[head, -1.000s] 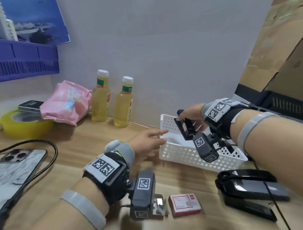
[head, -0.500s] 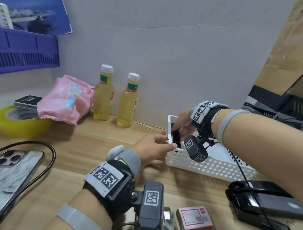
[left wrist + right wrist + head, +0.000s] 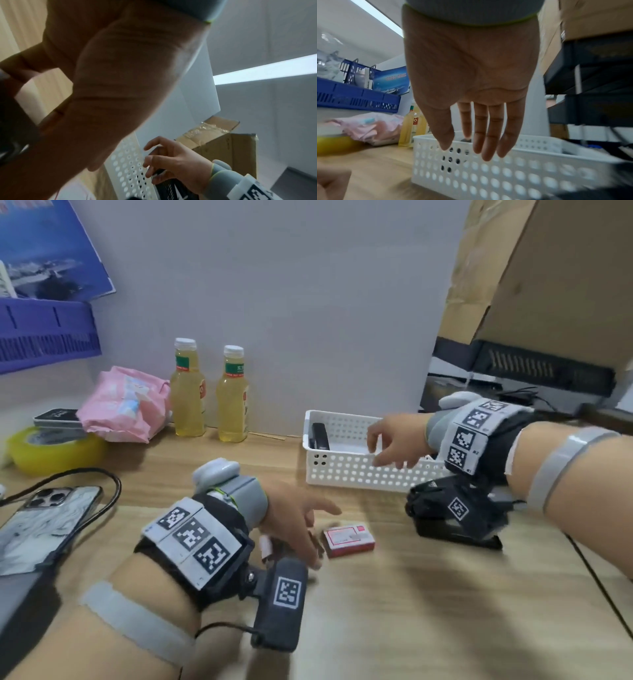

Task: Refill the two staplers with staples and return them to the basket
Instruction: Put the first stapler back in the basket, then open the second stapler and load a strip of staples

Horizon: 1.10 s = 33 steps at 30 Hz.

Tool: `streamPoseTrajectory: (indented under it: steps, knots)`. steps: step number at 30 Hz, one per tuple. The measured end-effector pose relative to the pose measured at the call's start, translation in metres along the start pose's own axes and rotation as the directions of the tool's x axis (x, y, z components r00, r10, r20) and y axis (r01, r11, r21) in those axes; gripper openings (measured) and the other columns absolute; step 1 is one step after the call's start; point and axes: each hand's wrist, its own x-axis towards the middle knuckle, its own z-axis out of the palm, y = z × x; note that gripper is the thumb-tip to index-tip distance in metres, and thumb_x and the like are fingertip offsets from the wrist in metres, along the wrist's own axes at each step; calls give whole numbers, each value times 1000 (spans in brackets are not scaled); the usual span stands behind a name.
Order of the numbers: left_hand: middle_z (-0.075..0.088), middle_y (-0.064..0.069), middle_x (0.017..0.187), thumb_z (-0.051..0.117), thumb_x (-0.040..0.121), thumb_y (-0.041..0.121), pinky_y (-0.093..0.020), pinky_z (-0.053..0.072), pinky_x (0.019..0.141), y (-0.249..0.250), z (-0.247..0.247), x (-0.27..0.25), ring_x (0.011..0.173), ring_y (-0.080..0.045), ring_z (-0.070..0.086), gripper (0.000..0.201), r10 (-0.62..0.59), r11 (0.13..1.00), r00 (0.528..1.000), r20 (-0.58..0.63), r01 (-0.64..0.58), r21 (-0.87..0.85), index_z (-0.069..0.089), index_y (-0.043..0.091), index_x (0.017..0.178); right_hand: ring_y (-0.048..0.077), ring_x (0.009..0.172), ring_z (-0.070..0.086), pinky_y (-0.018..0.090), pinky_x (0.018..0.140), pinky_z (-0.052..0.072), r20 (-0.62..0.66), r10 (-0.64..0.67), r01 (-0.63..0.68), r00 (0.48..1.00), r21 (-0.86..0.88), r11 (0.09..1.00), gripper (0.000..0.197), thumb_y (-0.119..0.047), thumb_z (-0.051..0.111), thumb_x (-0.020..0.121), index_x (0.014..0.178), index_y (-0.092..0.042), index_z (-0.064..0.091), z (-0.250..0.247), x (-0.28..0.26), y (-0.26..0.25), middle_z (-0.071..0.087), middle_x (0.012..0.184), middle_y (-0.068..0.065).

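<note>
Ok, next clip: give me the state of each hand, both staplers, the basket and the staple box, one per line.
Small stapler: lying in the basket's left end, released.
Large stapler: on the desk outside the basket, mostly hidden by the right wrist camera.
Basket: upright on the desk.
Staple box: on the desk, looks closed.
Right hand: over the basket, fingers relaxed, empty.
Left hand: beside the staple box; grip unclear.

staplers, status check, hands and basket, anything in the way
Both hands empty: right hand open over white basket, left hand open by staple box. Small stapler in basket. Large stapler on desk, half hidden behind right wrist camera.
</note>
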Motion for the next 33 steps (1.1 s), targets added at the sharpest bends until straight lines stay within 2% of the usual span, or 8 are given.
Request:
streamPoseTrajectory:
  steps: [4,12,15,20,23,26,30,33]
  knots:
    - [52,8,138,79,77,38,-30,45,98,43,21,-5,112,-17,54,80,63,990,998,-16,-61,126,36,50,142,18,95,66,40,93,54,-46,60,-68,997,-207,976,38,-48,77,77,107,-32,59,8,-65,35,67,105,-9]
    - [57,4,129,74,84,30,-32,45,104,98,48,6,116,-16,56,63,260,963,965,-22,-258,74,47,40,140,20,103,60,33,91,52,-67,208,-219,976,-311,925,47,-29,78,81,126,-28,63,28,-107,65,64,123,-3]
    - [62,8,119,76,81,37,-34,48,102,87,41,9,111,-14,61,57,226,966,970,-88,-235,-108,54,40,133,22,109,63,31,89,52,-68,190,-201,979,-318,927,44,-25,75,84,127,-24,65,32,-106,66,65,123,0]
    - [59,5,124,80,76,39,-34,46,102,57,23,25,112,-15,59,65,84,952,910,-406,-193,-236,49,33,133,18,102,63,27,87,47,-126,-41,31,991,-86,996,40,-34,76,84,122,-27,68,38,-99,51,64,106,-8]
    - [58,5,128,83,73,40,-29,45,100,51,20,36,116,-15,57,75,82,939,885,-458,-223,-263,46,31,138,13,98,65,28,89,51,-181,-151,175,972,125,977,41,-38,79,80,119,-30,68,46,-85,33,70,104,-10]
    - [67,6,117,83,71,39,-33,52,94,53,19,47,102,-14,64,65,101,925,867,-488,-263,-276,55,30,129,12,99,66,30,92,51,-146,-111,154,983,326,933,50,-37,85,73,118,-29,64,54,-77,46,68,102,-12]
    - [68,8,92,79,73,43,-34,53,81,61,24,59,86,-16,63,36,151,958,828,-541,-257,-126,66,30,103,5,72,66,21,69,51,-39,-84,93,996,437,895,14,-22,84,76,78,-28,72,80,-81,72,73,74,-13]
    - [65,8,87,80,74,40,-31,50,77,62,26,61,84,-17,61,30,174,940,797,-579,-310,-143,65,28,97,4,69,66,19,66,49,-90,-55,92,994,492,866,9,-19,82,76,81,-25,76,96,-78,72,75,75,-10]
